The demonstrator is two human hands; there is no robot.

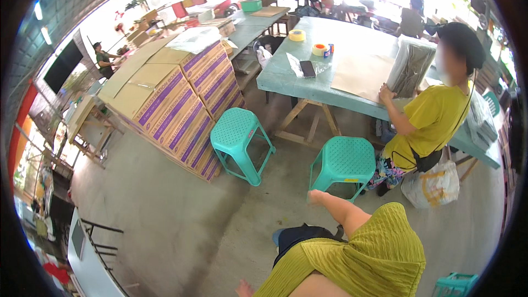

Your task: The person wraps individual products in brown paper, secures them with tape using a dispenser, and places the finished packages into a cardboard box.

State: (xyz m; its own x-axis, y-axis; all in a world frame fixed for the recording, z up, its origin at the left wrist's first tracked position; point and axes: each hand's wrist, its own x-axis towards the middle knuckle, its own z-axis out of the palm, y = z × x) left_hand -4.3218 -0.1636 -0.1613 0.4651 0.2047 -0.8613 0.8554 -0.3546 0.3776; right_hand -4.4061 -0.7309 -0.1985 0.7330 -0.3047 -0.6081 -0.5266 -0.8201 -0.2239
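Note:
My right hand (317, 197) reaches forward at the end of a bare forearm, nearest to a turquoise plastic stool (348, 157). From this view I cannot tell whether it touches the stool's leg, and its fingers are too small and blurred to read. Low at the bottom edge, my left hand (243, 289) is partly in view, fingers apart, with nothing seen in it. A second turquoise stool (235, 129) stands farther left, beside a stack of cardboard boxes (179, 115) with purple stripes.
At a long green-blue table (286, 80), a co-worker in yellow (437, 113) handles a plastic-wrapped grey stack (411, 63). Tape rolls (297, 35), a phone (307, 69) and brown board (363, 71) lie on it. A white sack (433, 187) rests on the concrete floor.

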